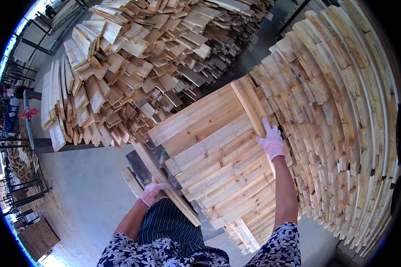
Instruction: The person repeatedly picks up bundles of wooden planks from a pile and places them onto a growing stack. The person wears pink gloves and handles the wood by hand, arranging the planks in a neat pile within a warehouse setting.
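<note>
My left hand [153, 192], in a pale pink-white glove, is closed round a long narrow wooden board [177, 202] held slantwise before my apron. A second piece of wood [131, 181] sticks out beyond that hand on its left. In the same kind of glove, my right hand [271, 141] grips the near end of another long board [248, 104], thumb on one side and fingers on the other. This board lies across the right ends of a layer of planks [214, 153] set side by side on a stack. My left fingertips are partly hidden.
A tall wall of stacked boards [316, 115] rises close on the right of the planks. Beyond them, a big heap of loose boards [142, 66] fills the far left. A short pale board [245, 233] lies on the near planks. Grey floor [84, 191] shows at left.
</note>
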`<control>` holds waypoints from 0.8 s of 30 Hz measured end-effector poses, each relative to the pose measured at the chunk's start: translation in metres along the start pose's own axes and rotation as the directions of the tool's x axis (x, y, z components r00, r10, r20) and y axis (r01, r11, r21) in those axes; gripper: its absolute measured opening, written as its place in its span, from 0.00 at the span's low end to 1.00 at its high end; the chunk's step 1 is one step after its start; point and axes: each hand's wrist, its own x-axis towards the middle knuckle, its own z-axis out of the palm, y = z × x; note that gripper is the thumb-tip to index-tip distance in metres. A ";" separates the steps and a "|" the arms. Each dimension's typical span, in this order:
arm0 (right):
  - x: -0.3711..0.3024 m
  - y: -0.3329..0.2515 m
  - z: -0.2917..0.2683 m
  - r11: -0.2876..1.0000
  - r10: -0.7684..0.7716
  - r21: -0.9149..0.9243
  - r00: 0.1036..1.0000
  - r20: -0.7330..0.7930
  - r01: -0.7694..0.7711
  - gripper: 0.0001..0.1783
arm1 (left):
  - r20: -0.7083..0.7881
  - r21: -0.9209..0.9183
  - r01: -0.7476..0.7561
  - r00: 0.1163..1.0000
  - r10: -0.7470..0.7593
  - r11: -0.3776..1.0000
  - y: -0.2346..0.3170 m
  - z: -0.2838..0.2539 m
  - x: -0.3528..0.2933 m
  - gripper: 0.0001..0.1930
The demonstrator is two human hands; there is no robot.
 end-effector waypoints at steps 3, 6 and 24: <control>0.019 -0.003 0.004 1.000 0.010 -0.027 0.999 0.050 -0.008 0.55 | 0.097 -0.104 0.094 0.992 -0.084 0.990 -0.032 -0.003 0.066 0.38; 0.018 0.011 0.014 0.999 0.051 0.000 0.997 0.057 -0.051 0.56 | 0.010 -0.099 0.053 0.999 -0.052 0.994 -0.028 0.025 0.061 0.33; -0.026 -0.079 0.014 0.863 -0.264 -0.477 0.953 -0.146 0.166 0.44 | -0.079 0.018 0.027 0.997 -0.026 0.999 -0.013 0.037 0.041 0.39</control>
